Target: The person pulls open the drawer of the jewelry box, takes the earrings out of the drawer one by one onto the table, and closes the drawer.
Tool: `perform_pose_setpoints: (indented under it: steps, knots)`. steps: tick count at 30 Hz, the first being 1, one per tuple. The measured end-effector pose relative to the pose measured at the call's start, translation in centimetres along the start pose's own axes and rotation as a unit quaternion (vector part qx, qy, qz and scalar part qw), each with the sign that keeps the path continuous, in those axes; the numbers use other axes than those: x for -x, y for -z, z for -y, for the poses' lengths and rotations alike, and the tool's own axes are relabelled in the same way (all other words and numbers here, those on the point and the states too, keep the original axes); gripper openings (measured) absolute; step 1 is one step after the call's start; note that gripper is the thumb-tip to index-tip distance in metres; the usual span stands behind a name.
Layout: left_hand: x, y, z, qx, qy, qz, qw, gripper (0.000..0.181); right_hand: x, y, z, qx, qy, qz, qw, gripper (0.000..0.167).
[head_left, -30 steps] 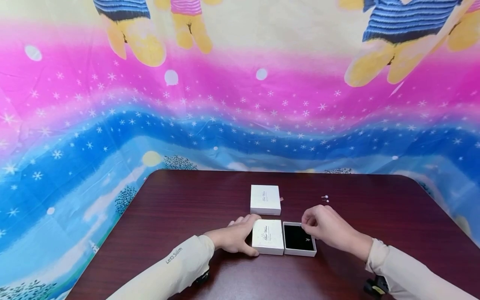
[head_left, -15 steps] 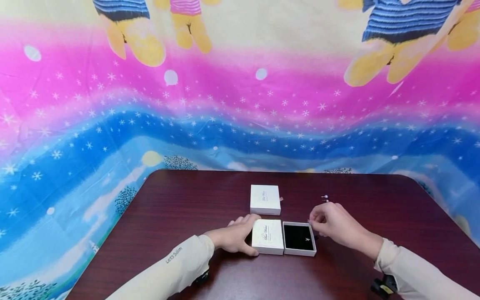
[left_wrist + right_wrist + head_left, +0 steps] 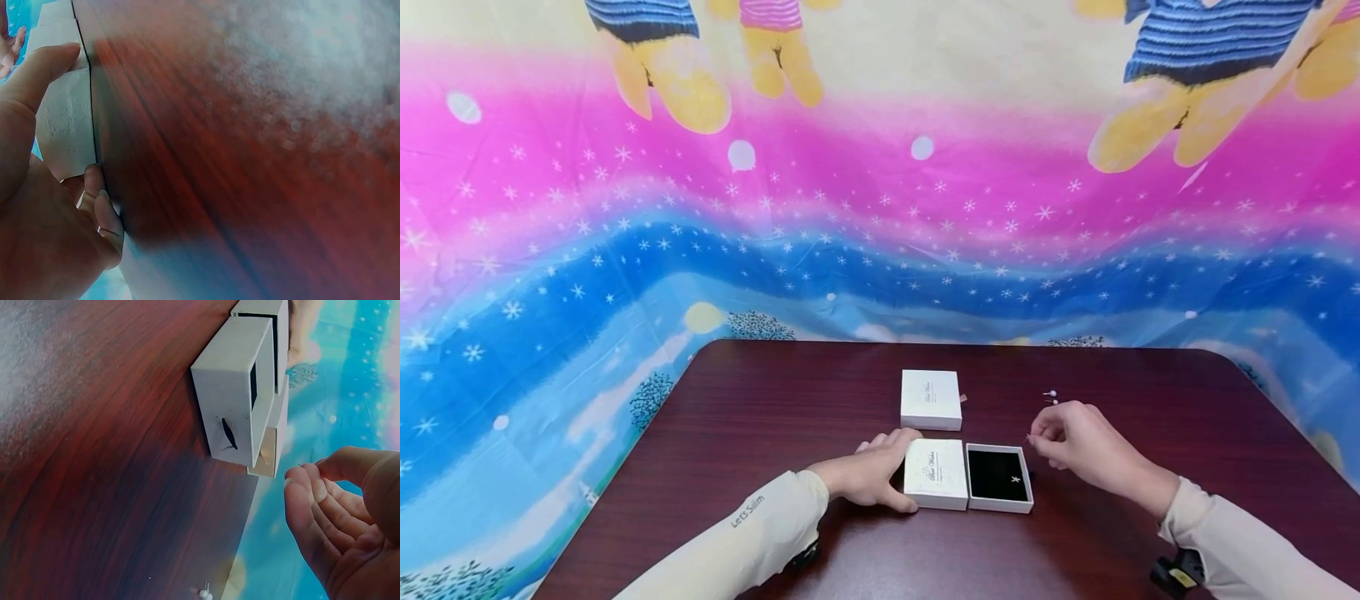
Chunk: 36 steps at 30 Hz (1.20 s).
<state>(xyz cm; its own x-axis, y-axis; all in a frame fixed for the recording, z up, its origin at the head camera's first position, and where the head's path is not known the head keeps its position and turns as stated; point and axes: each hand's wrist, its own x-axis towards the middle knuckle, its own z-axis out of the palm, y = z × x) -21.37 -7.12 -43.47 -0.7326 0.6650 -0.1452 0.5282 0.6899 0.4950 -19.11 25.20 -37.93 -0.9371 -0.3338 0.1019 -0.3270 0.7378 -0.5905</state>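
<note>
My left hand [image 3: 868,477] grips the left side of a white jewelry box [image 3: 936,475], thumb at its near corner and fingers at its far side. The box's tray [image 3: 1000,505], lined in black, is slid out to the right. On the lining lies a small silver star-shaped earring [image 3: 1016,479]. Just right of the tray and above the table, my right hand [image 3: 1086,446] pinches a tiny earring [image 3: 1028,438] between thumb and fingertips. Only a speck of it shows, so its shape cannot be made out. The right wrist view shows the tray's dark pull tab [image 3: 229,433].
A second white box [image 3: 929,398] with a small tab on its right side stands behind the first. Two pearl stud earrings [image 3: 1052,393] lie on the dark red wooden table [image 3: 760,400], beyond my right hand. A printed cloth [image 3: 850,192] hangs behind the table.
My right hand has moved from above the tray to the right, off its edge, carrying the tiny earring. The left hand and both boxes stay where they were.
</note>
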Motion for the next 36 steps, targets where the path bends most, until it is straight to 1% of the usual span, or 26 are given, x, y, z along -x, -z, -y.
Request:
perform_pose_setpoints:
  steps: [15, 24, 36]
  knots:
    - [0.2, 0.1, -0.2, 0.006, -0.001, -0.003, 1.0, 0.085, 0.3, 0.5, -1.7, -0.022, -0.029, 0.001, 0.9993, 0.005]
    - [0.3, 0.1, -0.2, 0.009, -0.007, -0.003, 0.9999, 0.086, 0.4, 0.5, -2.5, -0.023, -0.049, 0.004, 0.9985, 0.006]
    - [0.2, 0.0, -0.1, 0.004, -0.002, -0.002, 1.0, 0.084, 0.6, 0.7, -3.3, -0.015, -0.057, 0.005, 0.9982, 0.005]
